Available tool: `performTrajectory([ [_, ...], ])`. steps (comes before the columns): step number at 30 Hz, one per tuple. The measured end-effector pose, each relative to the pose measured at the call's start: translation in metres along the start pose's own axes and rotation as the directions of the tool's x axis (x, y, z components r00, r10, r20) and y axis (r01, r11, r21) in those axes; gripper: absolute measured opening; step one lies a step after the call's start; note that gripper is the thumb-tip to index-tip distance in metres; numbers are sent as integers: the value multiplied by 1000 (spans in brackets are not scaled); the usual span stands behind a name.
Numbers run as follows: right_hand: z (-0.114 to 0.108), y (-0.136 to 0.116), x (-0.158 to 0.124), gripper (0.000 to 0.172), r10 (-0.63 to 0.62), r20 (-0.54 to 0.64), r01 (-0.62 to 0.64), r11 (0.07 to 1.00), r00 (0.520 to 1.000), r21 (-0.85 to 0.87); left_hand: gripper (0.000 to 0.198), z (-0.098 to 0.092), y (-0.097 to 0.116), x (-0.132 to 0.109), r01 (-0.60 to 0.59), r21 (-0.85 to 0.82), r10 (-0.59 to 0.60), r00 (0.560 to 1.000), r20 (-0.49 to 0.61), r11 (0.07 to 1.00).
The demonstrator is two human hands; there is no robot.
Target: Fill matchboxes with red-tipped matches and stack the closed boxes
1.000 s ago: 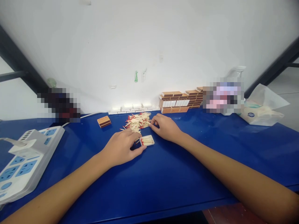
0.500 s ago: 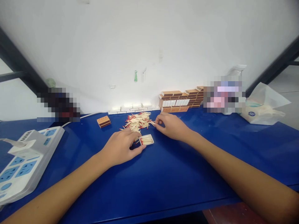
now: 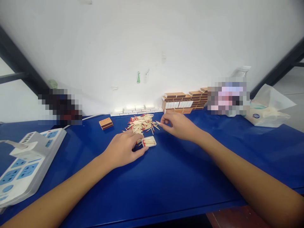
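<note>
My left hand (image 3: 124,149) steadies a small white matchbox tray (image 3: 153,142) on the blue table, thumb at its near edge and fingers at its left side. Several red-headed matches (image 3: 148,142) lie side by side in the tray. Beyond it spreads a loose pile of matches (image 3: 142,122). At the pile's right edge, my right hand (image 3: 179,126) pinches a match (image 3: 157,122) between thumb and forefinger; whether it holds more than one is unclear. A brown matchbox (image 3: 105,123) sits left of the pile.
White matchbox trays (image 3: 133,111) line the wall behind the pile. Stacked brown matchboxes (image 3: 197,102) stand to their right. A power strip (image 3: 45,161) lies at left, with a tissue pack (image 3: 266,114) at far right. Two blurred-out objects flank the back.
My right hand has shifted slightly right and away from the pile. Several matches near its fingertips now lie spread apart. My left hand and the tray stay in place.
</note>
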State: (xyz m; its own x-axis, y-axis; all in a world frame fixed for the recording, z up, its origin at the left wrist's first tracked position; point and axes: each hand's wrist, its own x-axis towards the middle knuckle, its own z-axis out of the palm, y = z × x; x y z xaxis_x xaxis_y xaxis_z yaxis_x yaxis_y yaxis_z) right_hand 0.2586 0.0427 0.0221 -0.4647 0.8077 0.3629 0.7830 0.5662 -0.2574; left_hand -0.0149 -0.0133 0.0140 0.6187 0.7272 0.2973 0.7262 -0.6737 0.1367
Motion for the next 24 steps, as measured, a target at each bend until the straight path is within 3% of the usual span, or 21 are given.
performTrajectory([
  [5,-4,-6,-2,13,-75,-33,76,996,997,38,30,0,0,1,8,15,-8,1000,-6,1000],
  [13,-2,-37,-13,11,-252,117,245,967,961,74,33,0,0,2,29,25,-29,1000,-2,999],
  [17,0,-39,-15,10,-263,190,264,964,946,20,33,1,0,2,19,14,-19,1000,4,1000],
  [24,-3,-38,-15,7,-241,243,220,969,940,113,31,0,2,1,16,14,-16,1000,-7,1000],
])
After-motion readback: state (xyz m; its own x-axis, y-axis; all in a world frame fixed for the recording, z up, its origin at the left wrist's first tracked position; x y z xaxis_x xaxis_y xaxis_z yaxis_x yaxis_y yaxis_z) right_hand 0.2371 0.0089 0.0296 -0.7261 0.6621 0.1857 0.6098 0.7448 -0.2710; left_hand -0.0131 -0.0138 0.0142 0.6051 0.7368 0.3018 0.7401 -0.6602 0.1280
